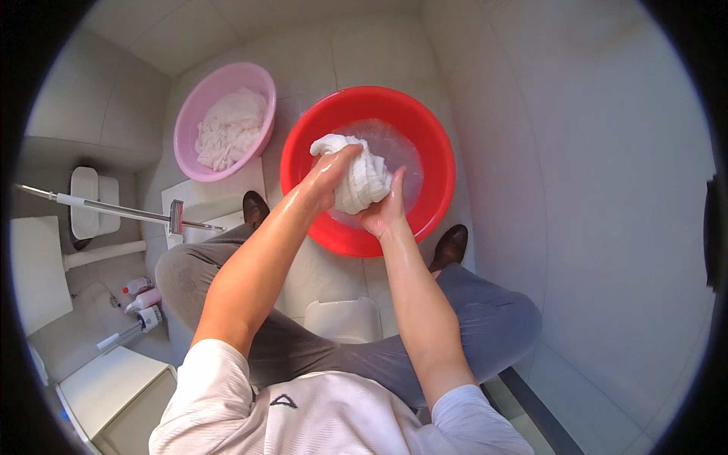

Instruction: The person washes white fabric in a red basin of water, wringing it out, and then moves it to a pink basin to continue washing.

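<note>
A bunched wet white cloth [363,181] is held between both my hands above a red plastic basin [367,247]. My left hand [334,173] grips it from the left, with the thumb lying over its top. From the lower right, my right hand [388,207] cups the cloth, its thumb pointing up along the side. Both hands and forearms look wet. Cloudy, sudsy water [406,156] lies in the basin below. Some of the fingers are hidden under the cloth.
A pink basin [185,133] with white fabric [233,128] stands at the upper left. A squeegee-type mop [131,212] reaches in from the left. Bottles [147,298] stand by the left wall. A white plastic stool [342,321] is between my legs; a tiled wall [603,199] rises at right.
</note>
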Demonstrator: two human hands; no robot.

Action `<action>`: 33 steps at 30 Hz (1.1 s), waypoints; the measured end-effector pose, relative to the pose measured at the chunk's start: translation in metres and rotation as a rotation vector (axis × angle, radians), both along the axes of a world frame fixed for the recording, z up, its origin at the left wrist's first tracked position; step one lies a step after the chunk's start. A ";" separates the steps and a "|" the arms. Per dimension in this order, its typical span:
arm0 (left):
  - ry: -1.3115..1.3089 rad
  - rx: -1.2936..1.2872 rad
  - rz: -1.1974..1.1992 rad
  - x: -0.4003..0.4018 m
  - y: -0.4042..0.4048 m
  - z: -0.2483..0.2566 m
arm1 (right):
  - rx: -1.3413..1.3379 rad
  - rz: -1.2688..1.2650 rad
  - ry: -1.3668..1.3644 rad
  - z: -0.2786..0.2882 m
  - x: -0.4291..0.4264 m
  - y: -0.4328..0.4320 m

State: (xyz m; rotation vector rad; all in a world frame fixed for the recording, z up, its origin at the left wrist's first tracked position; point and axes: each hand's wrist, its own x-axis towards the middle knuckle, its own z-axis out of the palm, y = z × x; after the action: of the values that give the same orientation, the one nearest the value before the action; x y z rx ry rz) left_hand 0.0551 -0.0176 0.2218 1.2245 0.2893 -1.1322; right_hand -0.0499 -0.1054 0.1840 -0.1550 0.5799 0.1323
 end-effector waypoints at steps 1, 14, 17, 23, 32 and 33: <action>0.003 0.009 -0.004 0.003 0.008 -0.008 | 0.009 -0.004 0.003 -0.002 0.002 0.001; -0.632 0.317 -0.742 0.005 0.025 0.021 | -0.229 0.159 0.004 -0.011 0.007 0.014; -0.132 -0.013 -0.217 0.027 0.053 0.004 | -0.135 0.049 -0.014 0.008 0.017 0.011; 0.278 -0.536 0.405 -0.047 0.035 -0.089 | -0.091 -0.074 -0.125 0.056 0.023 0.007; 0.363 -1.159 0.258 -0.019 -0.008 -0.062 | 0.515 -0.158 -0.323 0.034 -0.043 0.037; 0.421 -1.204 0.234 -0.013 -0.012 -0.067 | 0.454 -0.111 -0.361 0.024 -0.050 0.034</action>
State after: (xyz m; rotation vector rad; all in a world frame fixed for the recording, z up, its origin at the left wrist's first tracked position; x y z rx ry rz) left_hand 0.0420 -0.0296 0.1545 -0.1094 0.0212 -1.0600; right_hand -0.1001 -0.0715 0.2082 0.2904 0.1871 0.1219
